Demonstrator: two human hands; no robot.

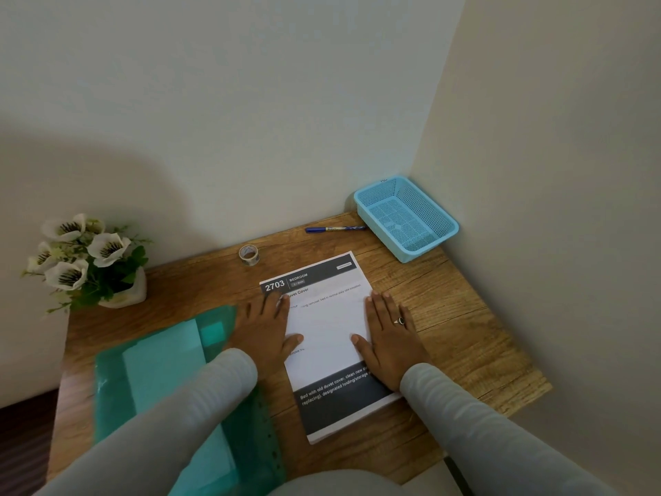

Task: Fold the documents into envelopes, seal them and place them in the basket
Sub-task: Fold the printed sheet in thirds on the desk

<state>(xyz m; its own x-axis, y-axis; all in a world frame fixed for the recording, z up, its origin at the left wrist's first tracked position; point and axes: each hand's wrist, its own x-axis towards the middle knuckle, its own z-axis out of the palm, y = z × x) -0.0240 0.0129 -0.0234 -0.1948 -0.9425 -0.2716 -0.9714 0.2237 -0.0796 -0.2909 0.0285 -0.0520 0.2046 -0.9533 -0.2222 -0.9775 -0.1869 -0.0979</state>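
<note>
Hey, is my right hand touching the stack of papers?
Touching. The head view shows the right hand lying flat, fingers straight, on the right edge of the stack of papers.

The light was soft, diffuse and rather dim, with no hard-edged shadows. A broad, blurry shadow lay across the wall (89,180) at 9 to 10 o'clock, and the frame fell darkest over the floor (21,442) at 8 o'clock. Just below centre, the white middle of the document (325,327) was washed out and its small print faint, while the dark header and footer bands read sharply. The basket (406,218) at 2 o'clock threw only a faint shadow beside it. The sleeves (186,417) at 5 and 7 o'clock and the green folder (161,370) at 8 o'clock were smeared and soft. Wide-angle distortion bowed the wall corner (434,102) at 1 o'clock and curved the edges of the table (447,316).
</note>
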